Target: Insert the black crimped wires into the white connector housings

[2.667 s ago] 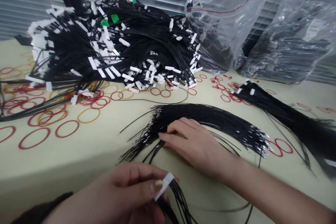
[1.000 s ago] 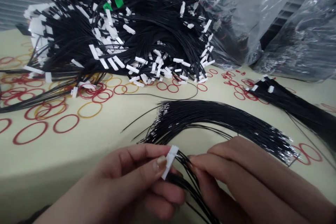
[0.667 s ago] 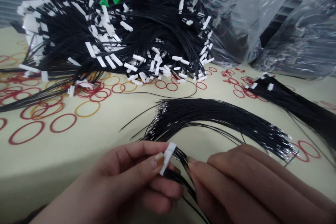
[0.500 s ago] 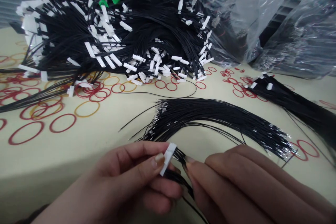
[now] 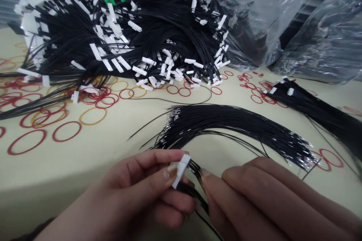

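Between the thumb and fingers of my left hand (image 5: 141, 192) is a white connector housing (image 5: 181, 171), tilted, its long side running down to the left. Several thin black wires (image 5: 194, 166) lead from its right side to my right hand (image 5: 254, 192), whose thumb and forefinger pinch them close to the housing. More black wires (image 5: 199, 199) pass below the housing, between the two hands. Where the wires meet the housing is too small to make out clearly. Just beyond my hands lies a curved bundle of loose black wires (image 5: 226, 116) with shiny metal ends.
A large heap of black cables with white connectors (image 5: 158, 19) fills the back left. Red and yellow rubber bands (image 5: 68, 131) are scattered across the table (image 5: 118, 135). Clear plastic bags (image 5: 263, 15) stand at the back right, near another black cable bundle (image 5: 319, 109).
Almost nothing differs. The view has shifted very slightly, and both hands keep their grip on the housing and wires.
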### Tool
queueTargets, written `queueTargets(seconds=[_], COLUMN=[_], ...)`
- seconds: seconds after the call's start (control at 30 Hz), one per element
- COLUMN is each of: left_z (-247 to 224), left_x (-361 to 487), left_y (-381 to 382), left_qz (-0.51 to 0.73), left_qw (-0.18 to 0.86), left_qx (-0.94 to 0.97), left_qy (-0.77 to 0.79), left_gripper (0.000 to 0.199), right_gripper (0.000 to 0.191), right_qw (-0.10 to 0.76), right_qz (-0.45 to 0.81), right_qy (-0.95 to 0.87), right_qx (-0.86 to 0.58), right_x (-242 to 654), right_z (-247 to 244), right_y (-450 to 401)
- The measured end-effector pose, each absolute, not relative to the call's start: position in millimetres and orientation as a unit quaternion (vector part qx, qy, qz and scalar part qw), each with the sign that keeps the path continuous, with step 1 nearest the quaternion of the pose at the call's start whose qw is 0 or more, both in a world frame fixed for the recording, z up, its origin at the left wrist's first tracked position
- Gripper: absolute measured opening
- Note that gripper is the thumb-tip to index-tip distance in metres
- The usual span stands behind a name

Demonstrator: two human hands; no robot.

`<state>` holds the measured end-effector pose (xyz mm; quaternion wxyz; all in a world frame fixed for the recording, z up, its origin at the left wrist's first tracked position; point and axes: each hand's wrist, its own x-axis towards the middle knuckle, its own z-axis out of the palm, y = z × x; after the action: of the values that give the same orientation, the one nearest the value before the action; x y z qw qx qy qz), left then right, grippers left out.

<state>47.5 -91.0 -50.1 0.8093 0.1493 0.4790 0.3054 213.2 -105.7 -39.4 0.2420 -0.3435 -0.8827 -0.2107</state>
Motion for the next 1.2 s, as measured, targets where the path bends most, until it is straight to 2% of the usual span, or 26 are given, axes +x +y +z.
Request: queueTargets(seconds=[0.37, 0.5, 0.67, 0.93, 1.1, 1.2], left_z=[-55, -54, -59, -70, -77, -79], left_x=[47, 47, 47, 43, 41, 42], left_y=[-91, -92, -93, -92, -94, -93], left_qz=[0.310, 0.310, 0.310, 0.295, 0.303, 0.305], left_qw=[0.811, 0.811, 0.807, 0.810, 0.817, 0.818], left_qx=[0.160, 0.166, 0.188, 0.236, 0.250, 0.253], left_qy=[0.469, 0.468, 0.466, 0.449, 0.422, 0.416], left_gripper=[0.009, 0.010, 0.010, 0.014, 0.017, 0.015], right_gripper=[0.027, 0.025, 0.022, 0.028, 0.032, 0.029], right_qw=[0.192, 0.209, 0.273, 0.295, 0.329, 0.293], right_qz=[-0.148, -0.161, -0.205, -0.236, -0.232, -0.173], right_qy=[-0.888, -0.881, -0.877, -0.873, -0.860, -0.877], right_qx=[-0.391, -0.393, -0.339, -0.308, -0.314, -0.340], right_x=[210, 212, 213, 207, 207, 210], right_z=[-35, -40, -51, -44, -53, -55], right_y=[-109, -109, -105, -99, -100, -103])
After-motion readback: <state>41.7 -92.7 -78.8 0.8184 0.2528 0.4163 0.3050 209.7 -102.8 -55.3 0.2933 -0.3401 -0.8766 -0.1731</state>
